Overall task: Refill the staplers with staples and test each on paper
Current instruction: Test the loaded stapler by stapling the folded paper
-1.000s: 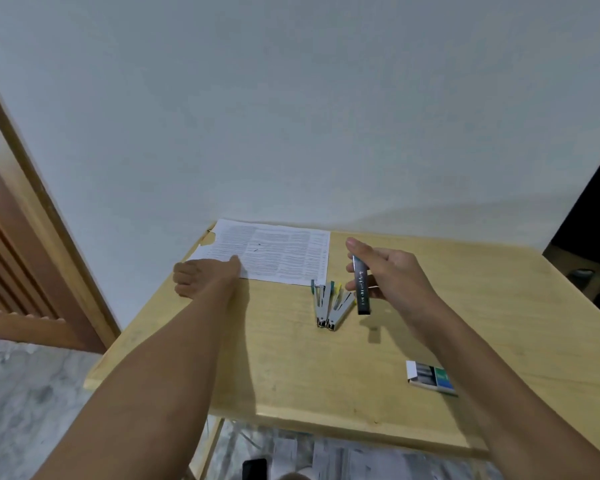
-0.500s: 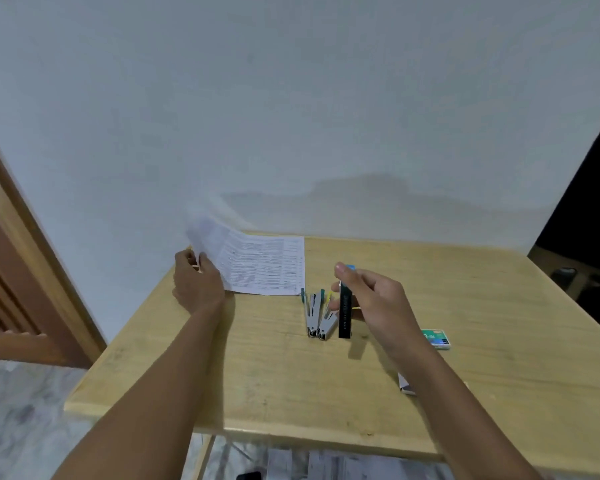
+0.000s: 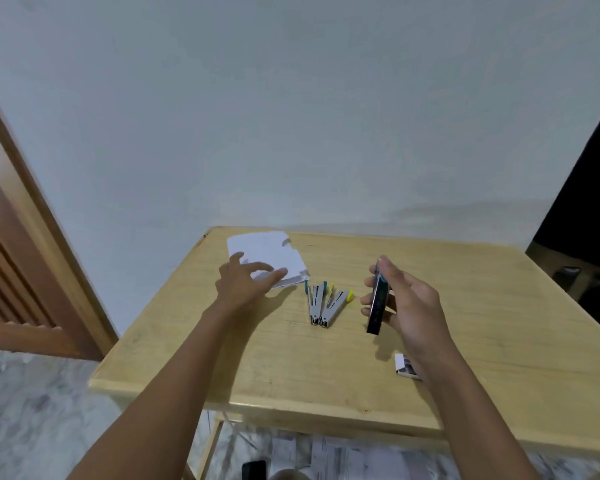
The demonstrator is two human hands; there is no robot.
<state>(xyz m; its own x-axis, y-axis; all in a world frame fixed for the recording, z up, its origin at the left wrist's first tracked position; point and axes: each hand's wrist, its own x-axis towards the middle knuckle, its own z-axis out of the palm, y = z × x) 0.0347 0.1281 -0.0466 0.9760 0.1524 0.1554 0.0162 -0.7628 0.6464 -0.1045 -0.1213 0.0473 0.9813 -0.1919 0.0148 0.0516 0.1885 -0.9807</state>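
Observation:
My right hand (image 3: 404,303) grips a dark stapler (image 3: 377,304), held upright above the wooden table (image 3: 284,368). Two open metal staplers lie side by side in the middle: one with teal tips (image 3: 315,304), one with yellow tips (image 3: 334,306). My left hand (image 3: 243,284) rests with spread fingers on the near edge of the folded white paper (image 3: 269,256) at the table's far left. A small staple box (image 3: 407,366) lies near my right wrist, partly hidden by the arm.
A white wall stands right behind the table. A wooden door frame (image 3: 32,216) rises at the left. Papers (image 3: 333,459) and a dark phone (image 3: 254,471) lie on the marble floor under the table. A dark opening (image 3: 589,188) is at the right.
The paper, lifted by my left hand half a second ago, now lies folded over on the table with the blank side up. My right hand has kept hold of the dark stapler.

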